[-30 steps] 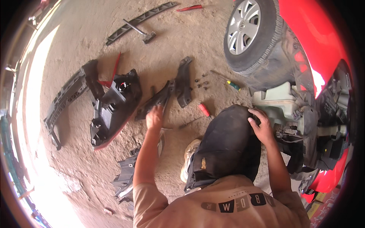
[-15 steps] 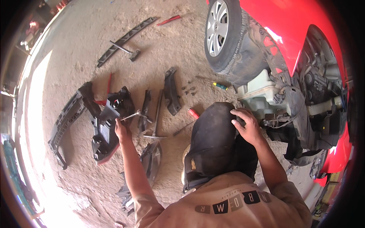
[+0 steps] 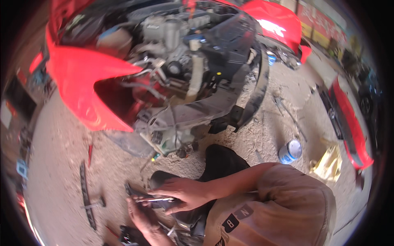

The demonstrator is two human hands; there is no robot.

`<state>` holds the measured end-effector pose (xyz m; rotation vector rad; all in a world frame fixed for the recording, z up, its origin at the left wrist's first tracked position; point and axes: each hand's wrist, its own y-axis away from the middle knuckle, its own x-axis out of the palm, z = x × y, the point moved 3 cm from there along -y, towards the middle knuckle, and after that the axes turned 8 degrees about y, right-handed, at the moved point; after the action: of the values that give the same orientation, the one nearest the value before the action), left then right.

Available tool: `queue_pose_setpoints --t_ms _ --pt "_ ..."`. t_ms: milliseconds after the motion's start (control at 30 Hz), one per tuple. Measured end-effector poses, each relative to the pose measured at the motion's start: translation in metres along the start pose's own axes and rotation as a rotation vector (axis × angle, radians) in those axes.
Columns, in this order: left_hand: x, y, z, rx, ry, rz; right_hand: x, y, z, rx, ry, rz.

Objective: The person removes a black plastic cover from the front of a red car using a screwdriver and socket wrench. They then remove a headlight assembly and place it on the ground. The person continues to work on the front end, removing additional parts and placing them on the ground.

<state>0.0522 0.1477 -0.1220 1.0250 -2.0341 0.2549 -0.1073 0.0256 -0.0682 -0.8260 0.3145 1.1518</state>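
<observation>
A silver ratchet wrench point(image 3: 158, 199) lies crosswise between my two hands, above my bent knee. My left hand point(image 3: 141, 216) is closed round one end of it, by the fingertips. The other end runs in between the thumb and fingers of my right hand point(image 3: 188, 193), which comes across from the right. Motion blur softens the tool's outline. Ahead stands the red car point(image 3: 94, 88), its front stripped and engine bay exposed. The pale plastic reservoir point(image 3: 170, 141) hangs low at its corner, near a screwdriver point(image 3: 155, 157) on the ground.
On the left lie a dark slotted bar point(image 3: 85, 197), a hammer point(image 3: 98, 203) across it and a red strip point(image 3: 90, 155). To the right are a can point(image 3: 290, 151), a yellow bag point(image 3: 328, 164), long tools point(image 3: 292, 117) and a red bumper piece point(image 3: 349, 127). Dark parts lie by my left forearm.
My view has swung right and up toward the car's front. My left hand has brought the ratchet wrench from the dark lamp unit to my lap, and my right hand has left my knee to meet it.
</observation>
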Motion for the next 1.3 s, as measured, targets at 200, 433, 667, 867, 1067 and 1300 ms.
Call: queue_pose_setpoints --t_ms 200,433,667,867,1067,1300 --pt "0.158 -0.023 0.048 -0.042 -0.402 0.487 -0.097 0.063 0.010 0.241 -0.089 -0.549" --pt "0.282 -0.099 0.177 0.966 -1.731 1.037 -0.248 0.175 -0.036 0.598 -0.233 -1.227" --pt "0.292 -0.086 0.190 0.653 -1.797 0.946 -0.309 0.221 -0.098 0.589 -0.352 -1.345" --pt "0.292 -0.088 0.190 0.750 -1.776 0.924 -0.325 0.216 -0.115 0.544 -0.437 -1.298" --pt "0.298 -0.075 0.190 0.833 -1.796 0.897 -0.333 0.217 -0.136 0.508 -0.477 -1.215" --pt "0.291 -0.085 0.191 0.825 -1.726 0.903 -0.347 0.211 -0.115 0.370 0.136 -1.054"
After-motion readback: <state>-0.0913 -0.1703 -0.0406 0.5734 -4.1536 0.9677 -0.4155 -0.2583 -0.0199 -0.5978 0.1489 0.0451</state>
